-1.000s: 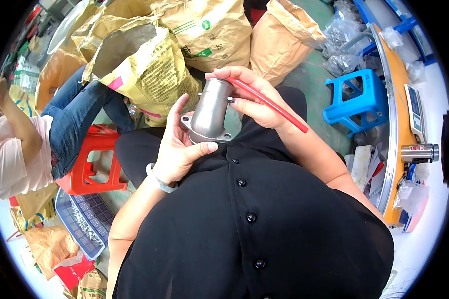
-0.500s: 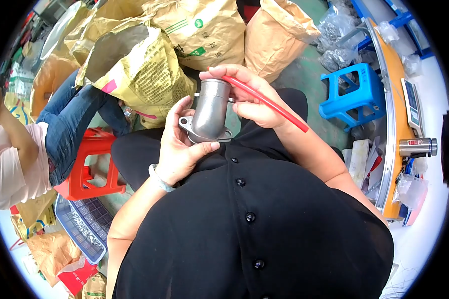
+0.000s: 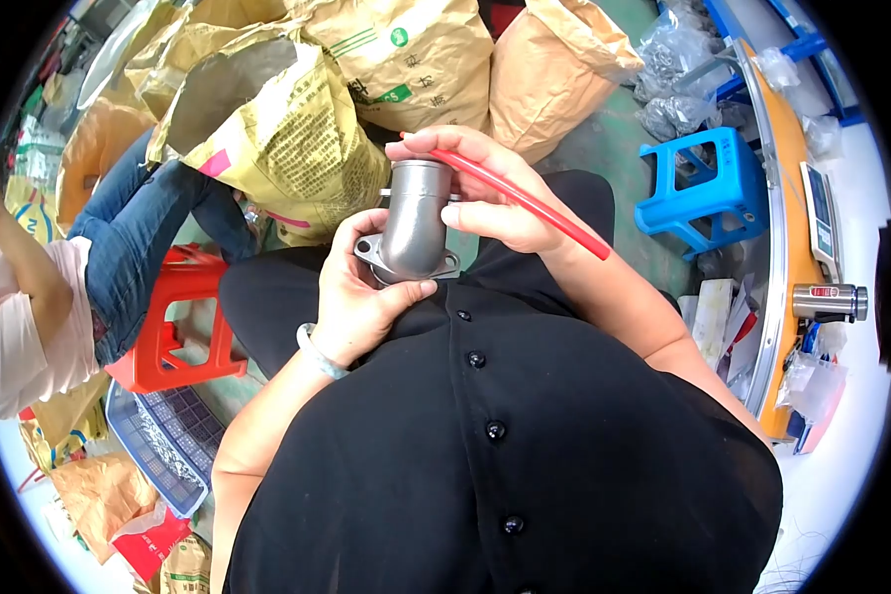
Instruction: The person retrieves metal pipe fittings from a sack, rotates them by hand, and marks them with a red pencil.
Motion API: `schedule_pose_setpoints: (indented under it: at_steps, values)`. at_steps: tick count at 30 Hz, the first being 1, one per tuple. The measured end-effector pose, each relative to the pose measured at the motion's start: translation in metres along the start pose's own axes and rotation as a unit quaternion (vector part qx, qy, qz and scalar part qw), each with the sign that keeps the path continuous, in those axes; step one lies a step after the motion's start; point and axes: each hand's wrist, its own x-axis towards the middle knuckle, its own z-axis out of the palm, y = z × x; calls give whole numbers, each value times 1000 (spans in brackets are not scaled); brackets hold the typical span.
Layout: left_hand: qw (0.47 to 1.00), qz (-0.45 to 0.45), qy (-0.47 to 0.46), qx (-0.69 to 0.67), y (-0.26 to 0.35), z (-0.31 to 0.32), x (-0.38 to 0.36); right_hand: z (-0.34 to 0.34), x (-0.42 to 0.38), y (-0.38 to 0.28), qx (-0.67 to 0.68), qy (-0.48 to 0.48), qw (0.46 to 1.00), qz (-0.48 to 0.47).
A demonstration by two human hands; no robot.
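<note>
My left hand (image 3: 359,297) is closed around the flanged base of a grey metal pipe elbow (image 3: 416,223), its thumb on the flange. The elbow stands with its round collar at the top and a bolt hole showing in the flange ear at left. My right hand (image 3: 500,198) grips a long, slim red stick (image 3: 525,201) that runs back over the wrist. Its thin tip shows just above the collar, too small to make out. The right fingers reach over the collar's top, and the right thumb lies at the elbow's right side.
Large paper sacks (image 3: 297,139) stand ahead. At left, a person (image 3: 40,297) sits by a red stool (image 3: 173,337), with a blue-grey basket (image 3: 153,445) below. A blue stool (image 3: 703,188) and a workbench (image 3: 777,198) with a steel flask (image 3: 827,302) are at right.
My right hand has shifted slightly left with the red stick, and its thumb has come in against the elbow's side. The elbow has turned a little; my left hand keeps its hold.
</note>
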Motion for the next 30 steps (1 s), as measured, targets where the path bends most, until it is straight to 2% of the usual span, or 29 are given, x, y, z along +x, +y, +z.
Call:
schedule_pose_setpoints:
  at_steps: [4,10,19,30]
  values:
    - [999,-27,-3,-26,7,4,0,-3,2,2,-52,23,998,8]
    - [999,-46,-4,-27,2,1,5,0,10,6,-14,99,993,63]
    - [999,-47,6,-4,6,2,8,-4,19,11,-8,81,992,94]
    - [998,-55,20,-38,8,-6,8,-8,31,25,38,70,990,120]
